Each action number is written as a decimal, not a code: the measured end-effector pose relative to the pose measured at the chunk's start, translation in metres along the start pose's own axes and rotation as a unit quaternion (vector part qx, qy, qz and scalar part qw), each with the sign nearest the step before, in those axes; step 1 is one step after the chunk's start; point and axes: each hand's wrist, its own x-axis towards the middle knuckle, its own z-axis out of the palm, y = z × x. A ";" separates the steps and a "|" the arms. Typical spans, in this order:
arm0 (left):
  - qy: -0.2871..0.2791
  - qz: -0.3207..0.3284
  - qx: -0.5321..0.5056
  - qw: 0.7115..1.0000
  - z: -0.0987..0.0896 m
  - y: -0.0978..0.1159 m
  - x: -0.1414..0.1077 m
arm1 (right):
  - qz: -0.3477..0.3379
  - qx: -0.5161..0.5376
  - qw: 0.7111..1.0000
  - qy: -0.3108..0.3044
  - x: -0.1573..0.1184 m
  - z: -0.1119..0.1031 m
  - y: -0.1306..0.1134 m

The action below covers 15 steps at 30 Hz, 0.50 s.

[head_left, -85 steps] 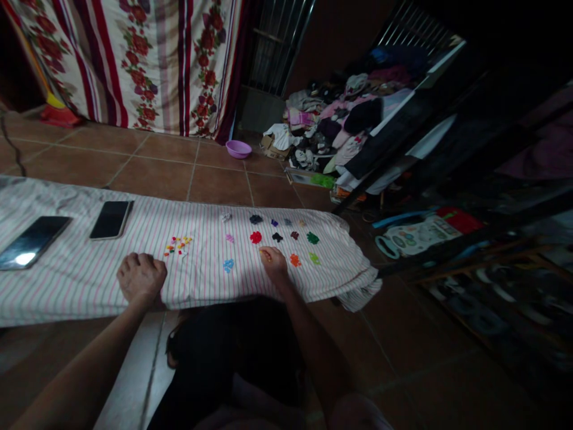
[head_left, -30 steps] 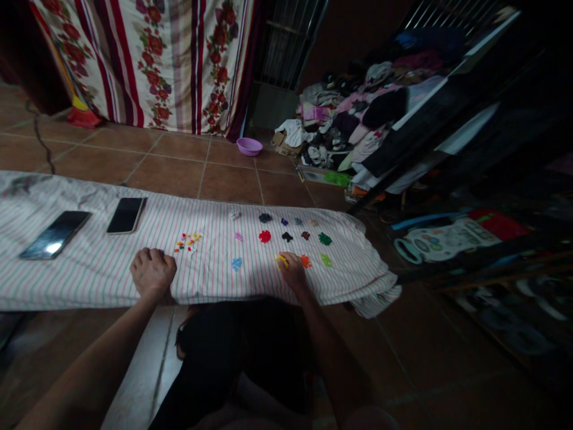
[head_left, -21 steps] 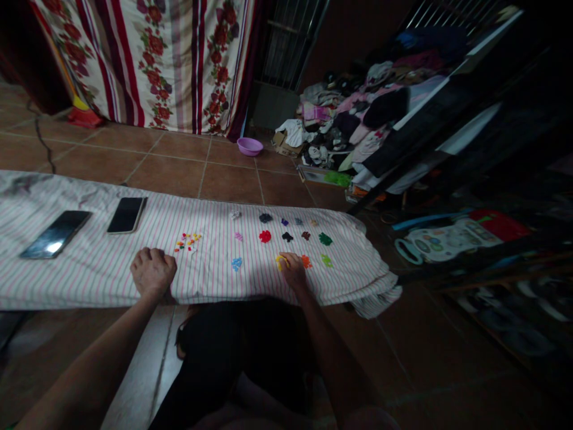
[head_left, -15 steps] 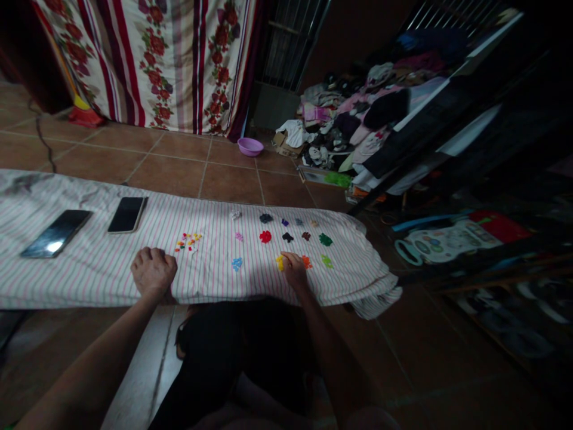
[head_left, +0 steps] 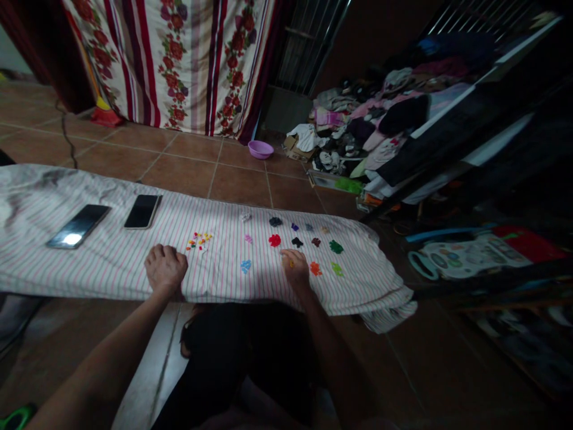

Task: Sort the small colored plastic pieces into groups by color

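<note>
My left hand [head_left: 165, 267] rests on the striped cloth [head_left: 224, 286] with its fingers curled into a fist. A mixed pile of tiny yellow, red, orange and white pieces [head_left: 200, 240] lies just beyond its knuckles. Farther right, my right hand [head_left: 296, 270] is closed over some small yellow pieces [head_left: 291, 263], which show between the fingers; the hand hides most of them. Around it lie single-colour piles: red pieces [head_left: 274, 240], black pieces [head_left: 296, 242], orange pieces [head_left: 316, 269], lime green pieces [head_left: 336, 269] and light blue pieces [head_left: 246, 266].
Two phones [head_left: 79, 226] lie on the left of the cloth. More small piles, such as dark green pieces [head_left: 335, 246] and dark grey pieces [head_left: 275, 221], sit toward the far right. A purple basin [head_left: 260, 149] and heaped clothes [head_left: 353, 125] are on the floor beyond.
The view has shifted, so everything appears farther right. My right hand has moved over the yellow pile, which showed beside its fingers before. My left hand stays in place on the cloth.
</note>
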 end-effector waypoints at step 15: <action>0.009 0.003 0.000 1.000 0.000 0.000 0.001 | -0.131 0.069 0.977 -0.150 0.019 0.071 -0.079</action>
